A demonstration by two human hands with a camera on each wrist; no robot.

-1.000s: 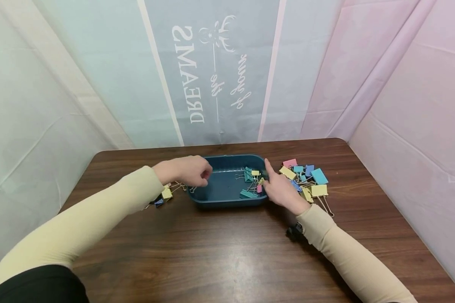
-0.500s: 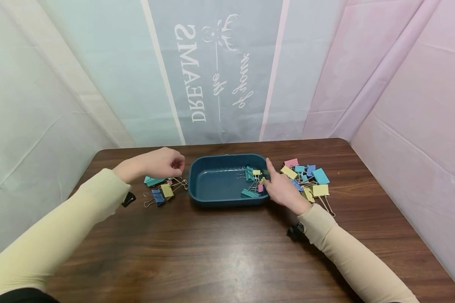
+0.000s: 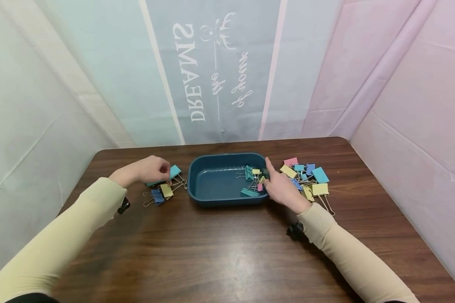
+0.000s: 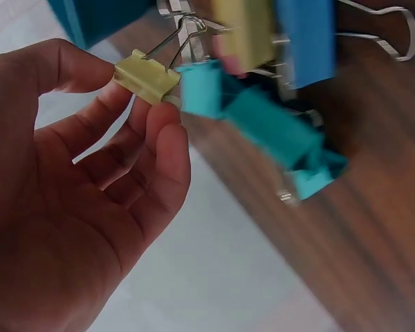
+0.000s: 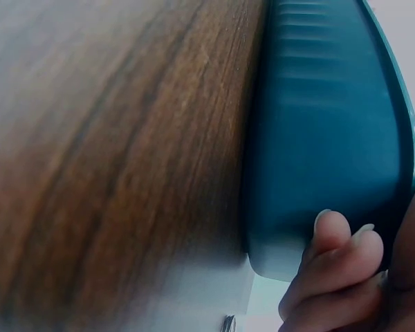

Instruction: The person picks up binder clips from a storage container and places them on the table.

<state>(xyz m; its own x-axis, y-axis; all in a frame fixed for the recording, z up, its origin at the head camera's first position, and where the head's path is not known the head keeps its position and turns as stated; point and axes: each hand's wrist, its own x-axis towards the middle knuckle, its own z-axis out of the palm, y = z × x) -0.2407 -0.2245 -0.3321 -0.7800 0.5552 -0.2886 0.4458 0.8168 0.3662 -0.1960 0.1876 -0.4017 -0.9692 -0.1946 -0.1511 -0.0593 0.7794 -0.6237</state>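
My left hand [image 3: 148, 170] is over the binder clips left of the tray. Its thumb and fingertips pinch a small yellow binder clip [image 4: 147, 76], wire handles pointing up in the left wrist view. Close beside it lie teal [image 4: 273, 124], blue [image 4: 308, 41] and larger yellow [image 4: 245, 31] binder clips. A dark teal plastic tray [image 3: 208, 200] stands in the middle, with several small clips, including a teal one [image 3: 249, 192], at its right end. My right hand [image 3: 284, 189] grips that end, index finger along the rim, other fingers curled against the outer wall [image 5: 325, 145].
Right of the right hand lies a pile of mixed binder clips, among them a blue-green one [image 3: 320, 175], a pink one [image 3: 290, 161] and a yellow one [image 3: 320, 189]. The brown wooden table [image 3: 220, 248] ends at a hanging printed cloth [image 3: 220, 75] behind.
My left hand has moved left from above the tray's left end to the left clips and now pinches a small yellow clip. The right hand stays at the tray.
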